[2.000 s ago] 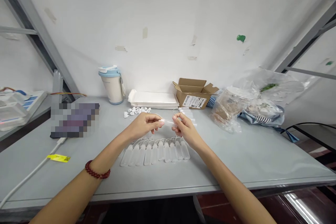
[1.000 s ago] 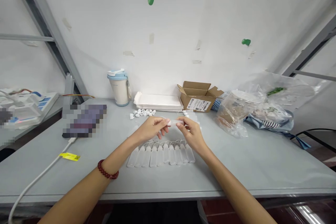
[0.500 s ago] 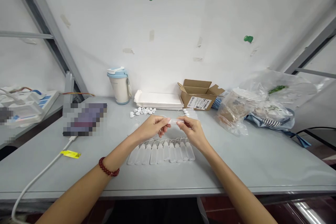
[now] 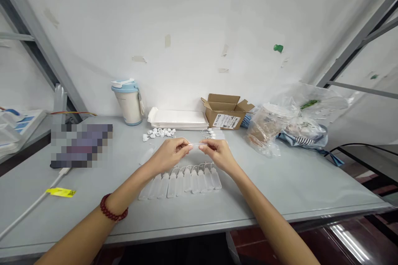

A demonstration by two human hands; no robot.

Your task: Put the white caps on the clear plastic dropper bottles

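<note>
Above the table, my left hand (image 4: pixel 174 151) and my right hand (image 4: pixel 217 152) face each other, fingertips pinched. Between them they hold a small translucent plastic piece (image 4: pixel 195 145), one end in each hand; the fingers cover most of it. Just below the hands lies a row of several translucent plastic bottles (image 4: pixel 179 184), side by side, with thin white loops at their necks. Part of another translucent bottle (image 4: pixel 146 156) shows left of my left hand. Small white caps (image 4: pixel 160 132) are heaped behind that hand. Behind my right hand are small white-tipped pieces (image 4: pixel 214 133).
At the back stand a cup with a blue lid (image 4: pixel 128 101), a stack of white sheets (image 4: pixel 180 119) and an open cardboard box (image 4: pixel 226 112). Clear plastic bags (image 4: pixel 270 128) lie at right. A pixelated dark device (image 4: pixel 83 145) with a white cable (image 4: pixel 34 207) lies at left.
The view has shifted to the right, so things appear farther left. Both hands keep hold of the plastic piece, and the left fingers have curled in more.
</note>
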